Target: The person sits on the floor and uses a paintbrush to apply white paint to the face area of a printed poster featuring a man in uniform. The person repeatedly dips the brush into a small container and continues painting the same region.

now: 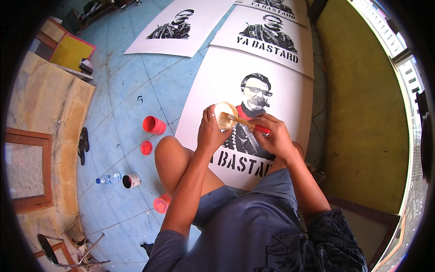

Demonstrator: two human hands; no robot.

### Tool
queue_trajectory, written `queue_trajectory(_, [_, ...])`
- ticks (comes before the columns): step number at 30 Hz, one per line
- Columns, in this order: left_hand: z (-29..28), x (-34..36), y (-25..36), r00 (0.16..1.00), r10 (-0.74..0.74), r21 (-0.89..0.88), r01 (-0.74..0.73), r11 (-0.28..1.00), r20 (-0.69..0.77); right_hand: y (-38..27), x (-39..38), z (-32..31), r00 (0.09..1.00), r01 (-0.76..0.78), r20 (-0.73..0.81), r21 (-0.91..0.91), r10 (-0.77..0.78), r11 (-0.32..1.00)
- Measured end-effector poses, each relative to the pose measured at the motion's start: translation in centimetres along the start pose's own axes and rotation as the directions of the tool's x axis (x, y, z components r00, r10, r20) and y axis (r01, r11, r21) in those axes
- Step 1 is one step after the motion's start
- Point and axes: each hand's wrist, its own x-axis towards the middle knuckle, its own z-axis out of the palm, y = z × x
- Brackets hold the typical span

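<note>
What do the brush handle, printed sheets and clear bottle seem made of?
Brush handle: painted wood or plastic; smooth red surface leaves that open. Printed sheets: probably matte paper or card, from thin, overlapping edges. Clear bottle: likely glossy plastic; see-through with highlights.

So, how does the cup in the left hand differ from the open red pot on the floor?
The cup is held in the left hand, while the red pot is on the blue floor. The cup is cream-coloured inside; the red pot is red inside. A brush reaches into the cup, none into the red pot. Both have open, round mouths.
</note>
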Motion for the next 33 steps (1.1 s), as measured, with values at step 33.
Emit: queue_trajectory(33, [-0.3, -0.5, 0.3, 1.000, 0.009, 0.063, -0.009, 0.998, -0.004, -3.3, -0.2, 1.5, 0.890, -0.373, -0.222, 0.148, 0.398, 0.916])
